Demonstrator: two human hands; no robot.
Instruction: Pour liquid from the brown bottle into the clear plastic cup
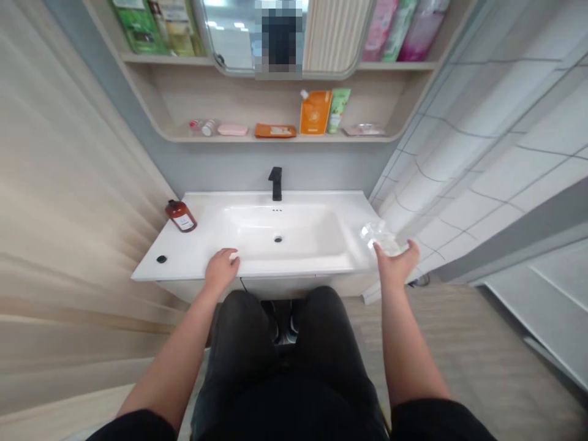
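Observation:
My right hand point(399, 264) grips a clear plastic container point(380, 235) over the right end of the white washbasin counter point(358, 211). Thumb and fingers are spread wide around its near side; glare blurs its exact shape. At the front edge, left of the basin point(303, 236), my left hand point(221, 268) rests on the counter with its thumb a little apart from the fingers. I see nothing held in it. Behind the basin stands a black faucet point(276, 184).
A brown pump-less bottle point(181, 216) and a small black round piece point(161, 259) sit on the counter's left. Above, the shelf point(215, 138) bears an orange pouch point(315, 113), a green tube point(339, 110) and small packages. A tiled wall point(459, 208) borders the right side.

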